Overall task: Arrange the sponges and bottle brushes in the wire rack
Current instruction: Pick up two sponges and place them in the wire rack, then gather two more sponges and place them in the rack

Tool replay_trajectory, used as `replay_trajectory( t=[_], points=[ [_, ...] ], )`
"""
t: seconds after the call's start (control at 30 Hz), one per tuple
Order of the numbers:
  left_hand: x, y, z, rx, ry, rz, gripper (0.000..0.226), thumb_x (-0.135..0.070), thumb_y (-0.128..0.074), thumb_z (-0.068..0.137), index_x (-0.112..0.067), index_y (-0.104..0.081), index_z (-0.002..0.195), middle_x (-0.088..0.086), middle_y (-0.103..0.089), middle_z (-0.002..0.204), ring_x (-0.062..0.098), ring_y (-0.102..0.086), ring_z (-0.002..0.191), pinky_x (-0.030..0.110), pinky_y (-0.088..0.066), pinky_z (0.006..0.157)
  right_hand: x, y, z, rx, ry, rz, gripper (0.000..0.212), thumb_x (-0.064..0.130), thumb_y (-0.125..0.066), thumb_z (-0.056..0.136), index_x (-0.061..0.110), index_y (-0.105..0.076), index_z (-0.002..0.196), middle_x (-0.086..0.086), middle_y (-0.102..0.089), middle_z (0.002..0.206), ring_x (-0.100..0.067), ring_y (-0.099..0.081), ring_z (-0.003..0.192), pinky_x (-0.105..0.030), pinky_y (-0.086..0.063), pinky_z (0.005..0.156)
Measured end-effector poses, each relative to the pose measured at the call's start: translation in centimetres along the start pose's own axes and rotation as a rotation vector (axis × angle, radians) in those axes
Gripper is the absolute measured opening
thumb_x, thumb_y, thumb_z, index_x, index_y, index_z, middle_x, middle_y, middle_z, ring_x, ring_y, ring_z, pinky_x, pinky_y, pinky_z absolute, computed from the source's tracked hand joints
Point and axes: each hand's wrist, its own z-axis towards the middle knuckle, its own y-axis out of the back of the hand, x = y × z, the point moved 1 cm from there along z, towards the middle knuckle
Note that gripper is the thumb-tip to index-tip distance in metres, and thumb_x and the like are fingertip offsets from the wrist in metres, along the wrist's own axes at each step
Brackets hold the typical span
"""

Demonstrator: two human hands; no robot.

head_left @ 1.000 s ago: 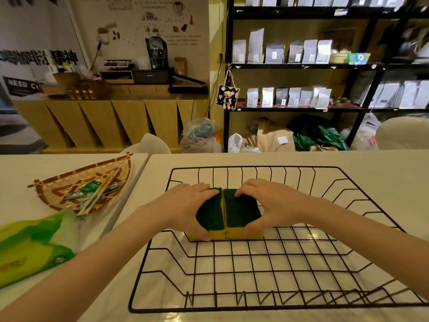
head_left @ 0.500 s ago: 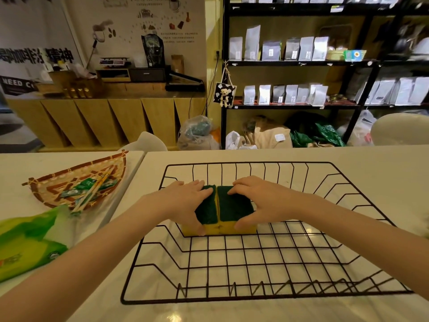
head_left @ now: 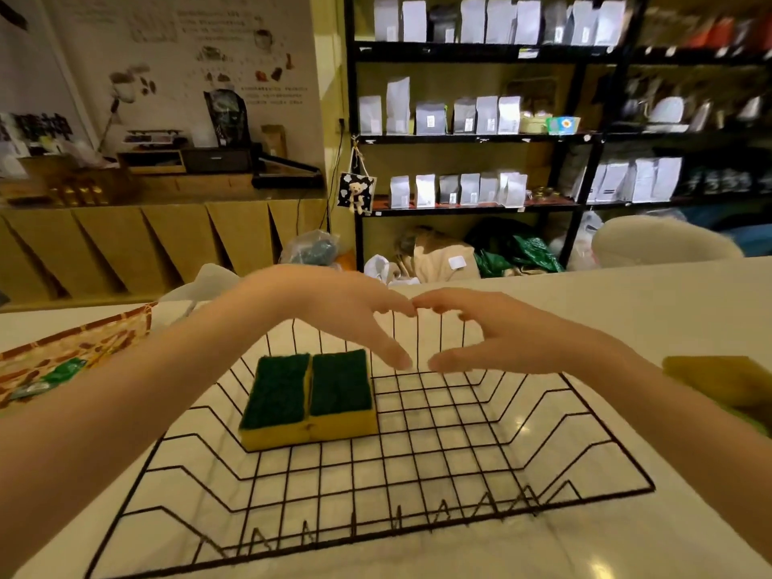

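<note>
Two sponges lie side by side on the floor of the black wire rack (head_left: 585,495), green scouring side up over yellow foam: the left sponge (head_left: 278,390) and the right sponge (head_left: 340,382). My left hand (head_left: 346,311) and my right hand (head_left: 497,332) hover above the rack's far half, fingers spread, fingertips nearly touching each other, holding nothing. Both hands are lifted clear of the sponges, to their right. Another yellow sponge (head_left: 722,380) lies on the table outside the rack's right side. No bottle brush is in view.
A woven basket (head_left: 79,348) with green packets sits on the neighbouring table at the left. A pale chair back (head_left: 660,238) stands beyond the table's far right edge. Shelves with pouches and a wooden counter fill the background.
Both hands let go of the two sponges and rose up and to the right. The sponges stay in the rack. The view has swung right, showing a sponge at the right edge.
</note>
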Motion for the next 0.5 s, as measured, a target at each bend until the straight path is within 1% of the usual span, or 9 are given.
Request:
replay_trajectory(
  t=[0.07,0.13,0.27,0.37,0.4,0.5],
  points=[
    [-2.5,1.2,1.2,-0.062,-0.082,-0.024,0.072,-0.049,-0.057,0.081,-0.03,-0.024,0.142,-0.008,-0.027,0.152,0.012,-0.028,0.136,0.025,-0.024,0.104,-1.2,1.8,-2.2,-0.068,-0.041,0.033,0.073,0.046,-0.067,0.073,0.035,-0.031,0.136,0.013,-0.039,0.143,-0.004,-0.039,0.124,-0.03,-0.036,0.105],
    [-5.1,1.8,2.8,-0.107,-0.161,-0.055,0.071,-0.046,-0.058,0.082,-0.027,-0.025,0.142,-0.007,-0.031,0.15,0.011,-0.032,0.134,0.022,-0.025,0.099,-2.6,3.4,-4.6,-0.134,-0.089,0.047,0.074,0.045,-0.069,0.071,0.038,-0.032,0.135,0.014,-0.041,0.141,-0.004,-0.04,0.123,-0.032,-0.037,0.105],
    [-10.6,1.2,6.9,-0.197,-0.292,-0.073,0.071,-0.043,-0.059,0.082,-0.027,-0.025,0.142,-0.004,-0.035,0.148,0.013,-0.035,0.132,0.023,-0.028,0.097,-6.0,5.7,-9.3,-0.25,-0.175,0.063,0.067,0.038,-0.071,0.072,0.04,-0.036,0.129,0.017,-0.044,0.133,-0.004,-0.04,0.122,-0.03,-0.035,0.104],
    [-15.0,0.1,10.0,-0.247,-0.376,-0.084,0.073,-0.041,-0.06,0.082,-0.025,-0.022,0.143,-0.003,-0.034,0.149,0.015,-0.034,0.133,0.021,-0.025,0.096,-9.0,6.7,-12.7,-0.304,-0.24,0.059,0.064,0.035,-0.071,0.072,0.044,-0.035,0.125,0.021,-0.044,0.124,-0.003,-0.04,0.12,-0.031,-0.036,0.104],
    [-16.4,-0.2,10.9,-0.254,-0.405,-0.096,0.073,-0.04,-0.06,0.083,-0.024,-0.021,0.143,-0.003,-0.032,0.15,0.015,-0.032,0.134,0.021,-0.023,0.096,-10.1,7.0,-13.7,-0.322,-0.264,0.045,0.066,0.036,-0.071,0.073,0.042,-0.035,0.128,0.021,-0.044,0.125,-0.004,-0.041,0.12,-0.033,-0.037,0.105],
    [-20.3,-1.2,13.5,-0.266,-0.492,-0.122,0.074,-0.037,-0.059,0.084,-0.023,-0.018,0.144,-0.004,-0.028,0.152,0.015,-0.029,0.137,0.017,-0.022,0.1,-13.4,7.7,-16.8,-0.38,-0.343,0.038,0.071,0.035,-0.07,0.074,0.035,-0.032,0.134,0.011,-0.045,0.136,-0.008,-0.041,0.123,-0.036,-0.038,0.105]
  ],
)
